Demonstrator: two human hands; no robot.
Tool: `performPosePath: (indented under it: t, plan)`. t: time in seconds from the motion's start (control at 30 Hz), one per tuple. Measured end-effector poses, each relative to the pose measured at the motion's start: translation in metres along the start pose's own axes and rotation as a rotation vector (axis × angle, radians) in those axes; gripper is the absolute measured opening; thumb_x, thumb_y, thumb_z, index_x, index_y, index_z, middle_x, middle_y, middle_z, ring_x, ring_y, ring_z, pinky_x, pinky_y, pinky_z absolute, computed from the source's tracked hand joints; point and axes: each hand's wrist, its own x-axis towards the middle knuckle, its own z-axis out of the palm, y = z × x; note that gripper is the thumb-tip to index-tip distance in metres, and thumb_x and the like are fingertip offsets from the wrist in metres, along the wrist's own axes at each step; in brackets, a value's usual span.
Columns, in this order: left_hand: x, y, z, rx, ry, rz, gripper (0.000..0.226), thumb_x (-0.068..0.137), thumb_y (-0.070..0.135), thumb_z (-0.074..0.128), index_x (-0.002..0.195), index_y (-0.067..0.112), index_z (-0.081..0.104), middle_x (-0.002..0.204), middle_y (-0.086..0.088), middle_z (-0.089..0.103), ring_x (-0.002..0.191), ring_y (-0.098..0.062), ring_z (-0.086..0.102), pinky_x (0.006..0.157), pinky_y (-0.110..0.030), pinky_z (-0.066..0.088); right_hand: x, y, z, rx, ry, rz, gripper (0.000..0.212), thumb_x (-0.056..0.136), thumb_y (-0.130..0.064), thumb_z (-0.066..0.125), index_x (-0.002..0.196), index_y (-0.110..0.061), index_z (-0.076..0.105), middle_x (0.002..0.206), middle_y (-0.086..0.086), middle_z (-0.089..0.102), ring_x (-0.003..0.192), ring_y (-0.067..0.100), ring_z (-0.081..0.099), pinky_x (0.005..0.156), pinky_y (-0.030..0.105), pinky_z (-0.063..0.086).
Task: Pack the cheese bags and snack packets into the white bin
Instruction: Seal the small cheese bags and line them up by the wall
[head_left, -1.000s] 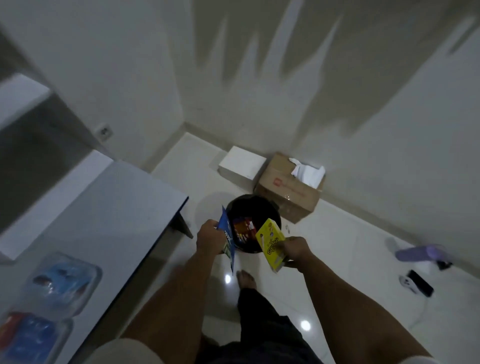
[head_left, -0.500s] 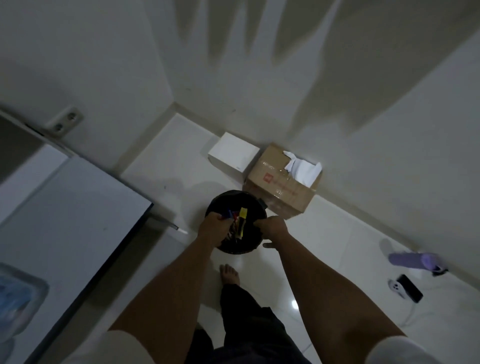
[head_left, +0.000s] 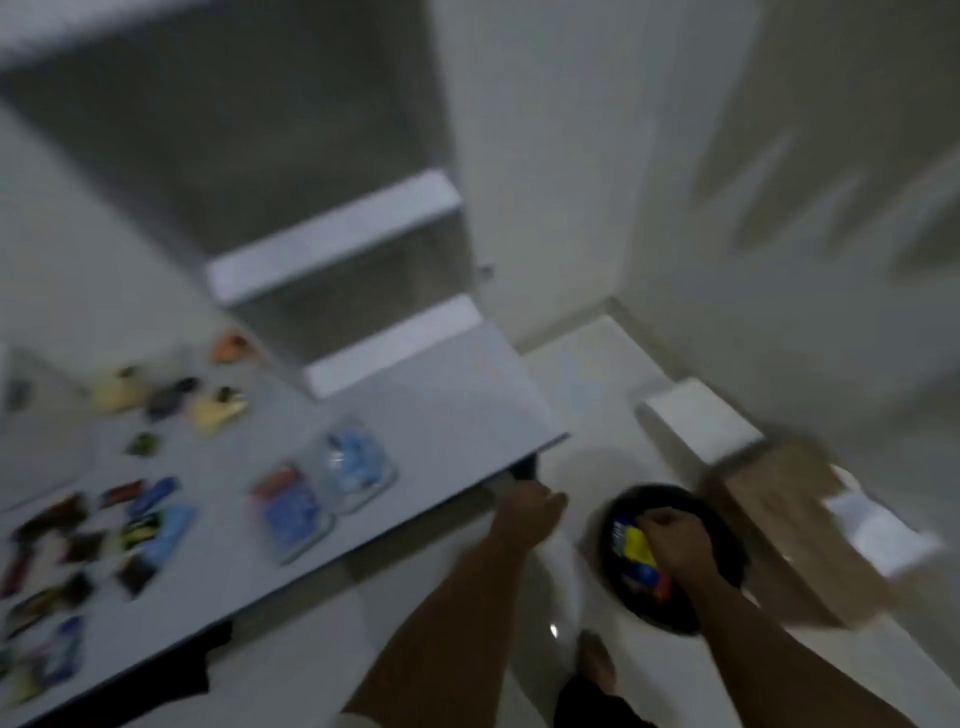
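Two hands are out in front, low and right of centre in the blurred frame. Nearest the lower right, the right hand (head_left: 675, 540) is down in the mouth of a round black bin (head_left: 727, 566) on the floor, its fingers curled over a yellow packet (head_left: 635, 544) that sits with blue and red wrappers inside; whether it is gripping that packet or only pressing on it, I cannot tell through the blur. The bin in view is dark, not white, so I judge it to be the container in use.

To its left, the left hand (head_left: 530, 512) holds nothing, fingers loosely extended, hovering just beside the near corner of the grey surface (head_left: 457, 415). That makes it the nearer hand to what is left to pack.

Beyond it, toward the middle left of the frame, two clear bags with blue contents (head_left: 327, 493), probably the cheese bags, lie side by side on the surface, their long sides running roughly from lower left to upper right. Farther left, a scatter of small snack packets (head_left: 104, 540) covers the surface out to the left edge, with a few yellowish and orange items (head_left: 171, 395) higher up.

So the remaining goods lie left and up from the hands, the bin to the right; I judge the next reach falls to the left hand, across to the clear bags.
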Motion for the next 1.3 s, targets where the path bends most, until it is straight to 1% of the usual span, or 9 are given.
performPosePath:
  t: [0.17, 0.37, 0.53, 0.73, 0.93, 1.1, 1.17, 1.23, 1.3]
  plan:
    - [-0.054, -0.121, -0.107, -0.121, 0.2, 0.019, 0.045, 0.094, 0.048, 0.056, 0.112, 0.01, 0.073, 0.121, -0.011, 0.071, 0.116, -0.028, 0.065, 0.097, -0.029, 0.048, -0.047, -0.097, 0.097, -0.051, 0.01, -0.196, 0.021, 0.095, -0.018, 0.069, 0.099, 0.001, 0.077, 0.11, 0.023, 0.074, 0.108, 0.042, 0.067, 0.093, 0.045, 0.051]
    - [-0.121, -0.295, -0.228, -0.227, 0.465, -0.116, 0.047, 0.098, 0.046, 0.052, 0.121, 0.01, 0.07, 0.128, -0.012, 0.069, 0.119, -0.031, 0.063, 0.099, -0.033, 0.05, -0.145, -0.209, 0.226, -0.14, -0.111, -0.457, 0.02, 0.092, -0.021, 0.069, 0.099, -0.006, 0.08, 0.105, 0.016, 0.077, 0.103, 0.034, 0.07, 0.083, 0.031, 0.048]
    - [-0.154, -0.385, -0.292, -0.332, 0.632, -0.186, 0.042, 0.096, 0.044, 0.054, 0.108, 0.009, 0.074, 0.116, -0.011, 0.072, 0.107, -0.03, 0.066, 0.091, -0.033, 0.051, -0.203, -0.278, 0.299, -0.174, -0.163, -0.626, 0.018, 0.091, -0.024, 0.068, 0.092, -0.011, 0.081, 0.096, 0.012, 0.077, 0.098, 0.029, 0.07, 0.078, 0.023, 0.042]
    - [-0.149, -0.435, -0.33, -0.347, 0.707, -0.2, 0.038, 0.097, 0.04, 0.055, 0.109, 0.011, 0.076, 0.107, -0.011, 0.074, 0.098, -0.028, 0.068, 0.084, -0.034, 0.054, -0.215, -0.327, 0.365, -0.233, -0.209, -0.692, 0.036, 0.093, -0.018, 0.064, 0.057, -0.022, 0.059, 0.069, 0.005, 0.064, 0.075, 0.022, 0.062, 0.067, 0.026, 0.038]
    - [-0.107, -0.452, -0.384, -0.381, 0.684, -0.211, 0.025, 0.098, 0.032, 0.055, 0.094, 0.014, 0.072, 0.09, -0.007, 0.072, 0.079, -0.019, 0.065, 0.077, -0.035, 0.054, -0.192, -0.387, 0.417, -0.164, -0.276, -0.629, 0.011, 0.091, -0.02, 0.069, 0.092, -0.015, 0.079, 0.095, 0.007, 0.078, 0.095, 0.025, 0.071, 0.087, 0.033, 0.055]
    - [-0.046, -0.447, -0.465, -0.41, 0.631, -0.178, 0.04, 0.099, 0.032, 0.056, 0.132, 0.011, 0.062, 0.128, -0.009, 0.066, 0.118, -0.029, 0.063, 0.086, -0.025, 0.045, -0.154, -0.475, 0.462, -0.116, -0.265, -0.59, 0.019, 0.092, -0.022, 0.065, 0.098, -0.012, 0.08, 0.101, 0.007, 0.077, 0.099, 0.023, 0.068, 0.081, 0.024, 0.042]
    - [-0.017, -0.443, -0.499, -0.424, 0.609, -0.167, 0.041, 0.099, 0.032, 0.055, 0.134, 0.011, 0.059, 0.13, -0.01, 0.065, 0.118, -0.032, 0.064, 0.093, -0.026, 0.048, -0.133, -0.515, 0.483, -0.073, -0.273, -0.548, 0.017, 0.091, -0.021, 0.064, 0.084, -0.015, 0.078, 0.09, 0.009, 0.076, 0.091, 0.025, 0.068, 0.076, 0.026, 0.044]
    - [0.015, -0.44, -0.531, -0.451, 0.613, -0.161, 0.04, 0.098, 0.031, 0.056, 0.133, 0.011, 0.059, 0.128, -0.015, 0.067, 0.111, -0.035, 0.067, 0.093, -0.039, 0.057, -0.112, -0.556, 0.506, -0.022, -0.291, -0.51, 0.016, 0.091, -0.021, 0.065, 0.082, -0.015, 0.077, 0.087, 0.008, 0.075, 0.088, 0.024, 0.069, 0.078, 0.029, 0.051]
    - [0.05, -0.441, -0.56, -0.463, 0.639, -0.161, 0.047, 0.098, 0.03, 0.06, 0.142, 0.013, 0.053, 0.136, -0.013, 0.062, 0.113, -0.03, 0.064, 0.092, -0.034, 0.051, -0.091, -0.593, 0.53, 0.013, -0.311, -0.496, 0.017, 0.091, -0.02, 0.065, 0.077, -0.018, 0.075, 0.08, 0.002, 0.071, 0.081, 0.019, 0.065, 0.077, 0.029, 0.05]
